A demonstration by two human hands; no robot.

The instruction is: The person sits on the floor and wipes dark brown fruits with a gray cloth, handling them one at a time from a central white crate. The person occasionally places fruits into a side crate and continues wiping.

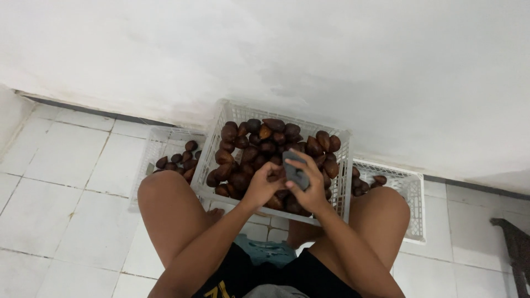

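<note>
3 white crates (221,138), dozens of brown fruits (265,146), 1 grey pad (295,171).

White wall (331,49), tiled floor (61,182)

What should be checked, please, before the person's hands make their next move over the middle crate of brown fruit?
1. Right hand grips the grey pad: ok, fingers wrap it.
2. Left hand holds a fruit: cannot tell, the hand is closed but the fruit is hidden.
3. Middle crate within reach between the knees: ok.
4. Middle crate has fruit left: ok, heaped to the rim.
5. Left crate has room: ok, only a few fruit in it.
6. Right crate has room: ok, only a few fruit visible.
</note>
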